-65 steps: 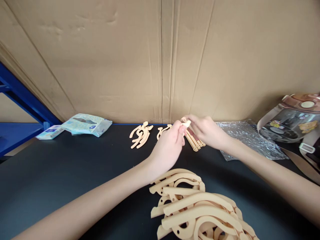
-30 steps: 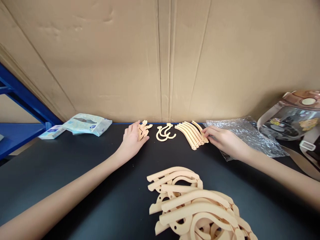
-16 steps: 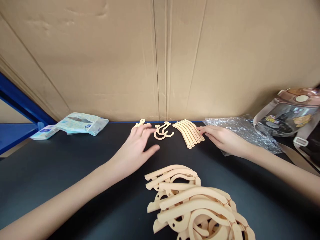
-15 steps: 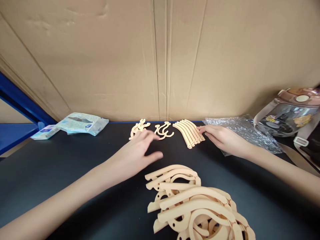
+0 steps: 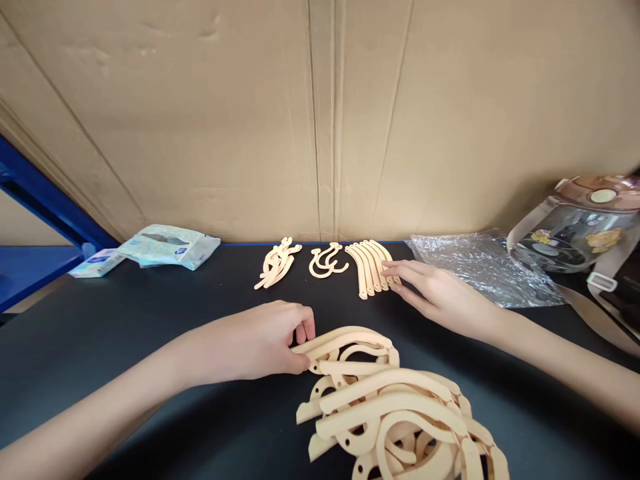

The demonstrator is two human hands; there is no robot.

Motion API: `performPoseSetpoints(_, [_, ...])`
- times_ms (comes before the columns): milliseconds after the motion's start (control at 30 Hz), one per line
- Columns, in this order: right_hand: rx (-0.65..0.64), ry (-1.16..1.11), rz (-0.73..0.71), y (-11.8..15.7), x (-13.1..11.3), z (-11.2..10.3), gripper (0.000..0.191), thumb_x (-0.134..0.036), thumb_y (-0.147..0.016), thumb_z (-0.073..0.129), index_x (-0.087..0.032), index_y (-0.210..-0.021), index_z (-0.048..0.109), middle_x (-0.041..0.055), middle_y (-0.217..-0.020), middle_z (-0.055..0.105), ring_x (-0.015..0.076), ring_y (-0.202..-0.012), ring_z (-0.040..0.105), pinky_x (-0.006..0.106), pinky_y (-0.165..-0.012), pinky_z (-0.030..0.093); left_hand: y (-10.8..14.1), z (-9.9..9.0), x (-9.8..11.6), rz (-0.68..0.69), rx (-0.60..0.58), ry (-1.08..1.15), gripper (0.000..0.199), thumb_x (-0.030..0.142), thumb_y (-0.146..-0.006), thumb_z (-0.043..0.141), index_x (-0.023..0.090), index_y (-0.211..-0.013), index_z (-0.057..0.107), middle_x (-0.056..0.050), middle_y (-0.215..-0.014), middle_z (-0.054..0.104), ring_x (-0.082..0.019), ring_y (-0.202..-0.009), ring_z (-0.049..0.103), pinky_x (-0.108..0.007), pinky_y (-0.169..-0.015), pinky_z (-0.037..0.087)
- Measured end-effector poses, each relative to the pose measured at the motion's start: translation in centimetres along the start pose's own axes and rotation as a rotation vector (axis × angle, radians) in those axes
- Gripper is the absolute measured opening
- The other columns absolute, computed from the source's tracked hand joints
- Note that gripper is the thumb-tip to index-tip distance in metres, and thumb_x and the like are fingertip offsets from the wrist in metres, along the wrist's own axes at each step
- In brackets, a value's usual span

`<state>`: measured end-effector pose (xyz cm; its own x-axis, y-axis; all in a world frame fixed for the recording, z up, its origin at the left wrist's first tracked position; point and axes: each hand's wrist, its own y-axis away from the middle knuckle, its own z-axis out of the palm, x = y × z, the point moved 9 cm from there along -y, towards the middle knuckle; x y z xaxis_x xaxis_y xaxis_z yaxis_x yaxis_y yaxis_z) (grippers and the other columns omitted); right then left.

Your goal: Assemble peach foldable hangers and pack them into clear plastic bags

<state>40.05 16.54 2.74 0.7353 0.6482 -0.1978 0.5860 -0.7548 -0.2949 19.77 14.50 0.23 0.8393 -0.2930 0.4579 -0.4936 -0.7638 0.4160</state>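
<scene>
My left hand [image 5: 265,340] pinches the left end of a cream plastic hanger [image 5: 350,335] at the top of a pile of folded hangers [image 5: 395,400] near the front of the black table. At the back right, my right hand [image 5: 430,287] has its fingertips on the right side of a row of curved cream arms [image 5: 370,267]; whether it grips one is hard to tell. Left of that row lie some cream hooks [image 5: 327,261]. Farther left is a small heap of cream pieces [image 5: 277,262].
A blue-and-white tissue pack [image 5: 173,245] and a smaller pack [image 5: 97,263] lie at the back left beside a blue frame [image 5: 45,207]. Crumpled clear plastic [image 5: 485,267] and a strapped bottle [image 5: 575,233] are at the right. Cardboard [image 5: 225,120] stands behind.
My left hand has come down from above the small heap to the hanger pile and closed on a hanger's end. My right hand has shifted slightly left, and the curved arms have moved closer to upright.
</scene>
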Motion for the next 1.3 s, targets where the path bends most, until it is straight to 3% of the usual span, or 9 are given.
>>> performPoseSetpoints(233, [-0.154, -0.228, 0.019, -1.2, -5.5, 0.9, 0.03, -0.04, -0.095, 0.05, -0.019, -0.109, 0.066, 0.0054, -0.103, 0.068, 0.021, -0.096, 0.061, 0.037, -0.087, 0.047, -0.5, 0.3, 0.1, -0.016, -0.063, 0.131, 0.021, 0.038, -0.078, 0.059, 0.023, -0.092, 0.054, 0.003, -0.083, 0.061, -0.014, -0.065, 0.051, -0.025, -0.052, 0.035])
performPoseSetpoints(400, [-0.35, -0.637, 0.14, -2.4, -5.1, 3.5, 0.028, -0.045, -0.086, 0.061, -0.017, -0.089, 0.067, -0.0007, -0.073, 0.06, 0.0131, -0.067, 0.054, 0.026, -0.06, 0.041, -0.8, -0.6, 1.0, 0.037, -0.103, 0.446, 0.033, 0.027, -0.07, 0.07, 0.02, -0.097, 0.052, 0.002, -0.092, 0.058, -0.015, -0.081, 0.053, -0.025, -0.069, 0.041])
performPoseSetpoints(500, [-0.369, -0.898, 0.24, -2.9, -4.2, 3.6, 0.03, -0.046, -0.079, 0.068, -0.016, -0.084, 0.063, -0.0033, -0.069, 0.054, 0.0104, -0.064, 0.048, 0.023, -0.056, 0.037, -1.0, -1.5, 0.8, 0.009, -0.075, 0.648, 0.038, 0.028, -0.071, 0.073, 0.02, -0.104, 0.056, 0.0, -0.103, 0.058, -0.013, -0.081, 0.053, -0.024, -0.069, 0.04])
performPoseSetpoints(600, [-0.318, -0.952, 0.277, -3.3, -3.4, 3.0, 0.031, -0.046, -0.078, 0.068, -0.016, -0.081, 0.06, -0.0029, -0.071, 0.054, 0.01, -0.064, 0.047, 0.024, -0.059, 0.037, -1.3, -2.1, 0.4, 0.008, -0.032, 0.787, 0.034, 0.035, -0.075, 0.073, 0.017, -0.102, 0.062, 0.0, -0.093, 0.059, -0.01, -0.074, 0.049, -0.021, -0.063, 0.038])
performPoseSetpoints(700, [-0.142, -0.846, 0.241, -3.7, -2.9, 1.2, 0.028, -0.045, -0.084, 0.061, -0.017, -0.082, 0.058, -0.0014, -0.075, 0.056, 0.0113, -0.067, 0.049, 0.025, -0.062, 0.039, -1.6, -3.1, 0.6, 0.085, 0.099, 0.831, 0.026, 0.037, -0.078, 0.072, 0.015, -0.091, 0.067, 0.001, -0.078, 0.056, -0.009, -0.067, 0.046, -0.021, -0.059, 0.035])
performPoseSetpoints(833, [0.122, -0.536, 0.113, -4.6, -3.6, -2.5, 0.026, -0.042, -0.093, 0.051, -0.02, -0.106, 0.056, -0.0005, -0.082, 0.062, 0.012, -0.068, 0.053, 0.025, -0.062, 0.04, -1.5, -5.7, 1.6, 0.213, 0.401, 0.961, 0.023, 0.038, -0.082, 0.069, 0.016, -0.088, 0.07, -0.001, -0.085, 0.06, -0.009, -0.074, 0.05, -0.022, -0.069, 0.04])
performPoseSetpoints(1000, [0.401, -0.032, 0.009, -6.2, -5.3, -7.9, 0.026, -0.036, -0.098, 0.044, -0.022, -0.109, 0.062, 0.0003, -0.08, 0.067, 0.0127, -0.063, 0.055, 0.025, -0.057, 0.034, -1.9, -8.1, 5.0, 0.421, 0.539, 1.019, 0.02, 0.035, -0.087, 0.064, 0.016, -0.091, 0.07, -0.002, -0.086, 0.063, -0.013, -0.085, 0.057, -0.025, -0.081, 0.044])
performPoseSetpoints(1200, [0.481, 0.14, 0.028, -6.8, -4.1, -10.3, 0.026, -0.036, -0.098, 0.044, -0.019, -0.1, 0.064, 0.0031, -0.086, 0.067, 0.0141, -0.067, 0.057, 0.026, -0.056, 0.033, -1.5, -10.7, 5.0, 0.442, 0.856, 0.908, 0.024, 0.024, -0.089, 0.05, 0.018, -0.066, 0.051, 0.003, -0.067, 0.044, -0.009, -0.063, 0.046, -0.019, -0.062, 0.039])
performPoseSetpoints(1300, [0.44, 0.39, 0.011, -6.8, -4.1, -9.1, 0.029, -0.035, -0.1, 0.037, -0.02, -0.107, 0.061, 0.0042, -0.092, 0.069, 0.0151, -0.065, 0.058, 0.026, -0.05, 0.027, -1.9, -10.3, 5.2, 0.417, 0.793, 0.817, 0.032, 0.028, -0.093, 0.041, 0.019, -0.062, 0.043, 0.004, -0.06, 0.036, -0.009, -0.052, 0.036, -0.02, -0.054, 0.035])
